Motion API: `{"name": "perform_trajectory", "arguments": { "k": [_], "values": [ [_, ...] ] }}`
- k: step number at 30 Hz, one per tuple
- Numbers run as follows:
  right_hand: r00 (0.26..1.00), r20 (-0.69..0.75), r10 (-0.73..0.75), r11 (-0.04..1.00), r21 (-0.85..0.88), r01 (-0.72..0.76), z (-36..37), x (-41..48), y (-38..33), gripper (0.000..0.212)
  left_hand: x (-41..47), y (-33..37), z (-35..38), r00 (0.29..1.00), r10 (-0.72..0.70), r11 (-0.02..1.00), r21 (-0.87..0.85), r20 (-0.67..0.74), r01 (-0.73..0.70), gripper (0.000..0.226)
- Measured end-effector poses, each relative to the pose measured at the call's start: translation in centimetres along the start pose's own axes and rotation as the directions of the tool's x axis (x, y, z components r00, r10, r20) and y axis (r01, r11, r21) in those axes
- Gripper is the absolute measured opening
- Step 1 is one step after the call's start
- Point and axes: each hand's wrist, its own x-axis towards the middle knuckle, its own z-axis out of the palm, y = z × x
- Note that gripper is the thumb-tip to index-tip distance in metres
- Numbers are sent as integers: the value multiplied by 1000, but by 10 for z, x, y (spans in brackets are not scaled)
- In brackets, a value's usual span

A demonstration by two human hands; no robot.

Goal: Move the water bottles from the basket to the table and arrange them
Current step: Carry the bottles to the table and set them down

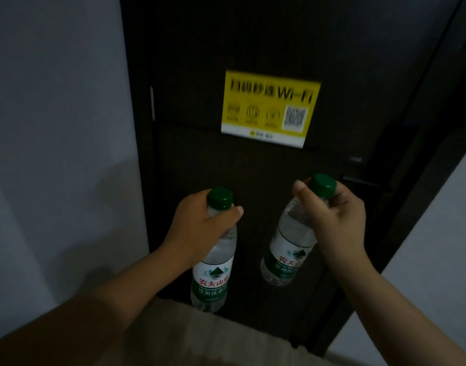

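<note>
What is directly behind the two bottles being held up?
A dark door with a yellow Wi-Fi sign above the left-hand bottle and right-hand bottle. The left hand and right hand cover the necks.

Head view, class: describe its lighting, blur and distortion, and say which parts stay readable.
Head view: dim overall, the dark door nearly featureless; the yellow sign is the brightest patch, its text motion-blurred though "Wi-Fi" reads; the wide lens bends the door edges; both bottles' labels, in the left hand and right hand, are fairly sharp; a soft shadow falls on the left wall.
</note>
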Motion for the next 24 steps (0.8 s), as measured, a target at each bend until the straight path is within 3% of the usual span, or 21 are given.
{"name": "perform_trajectory", "arguments": {
  "k": [6, 11, 17, 24],
  "values": [
    [992, 119, -47, 995, 90, 37, -6, 87, -173, 17, 46, 165, -66, 996, 89, 996, -13, 10, -88, 12],
    [990, 95, -101, 992, 79, 94, 1, 131, -273, 23, 70, 263, -114, 986, 166, 985, -39, -20, -166, 17],
    [984, 123, -125, 985, 134, 108, 20, 151, -344, 18, 85, 331, -168, 970, 228, 973, -16, -85, -230, 17],
    [971, 170, -169, 961, 248, 124, 43, 155, -373, 14, 79, 358, -198, 957, 222, 975, 15, -184, -224, 23]
  ]
}}
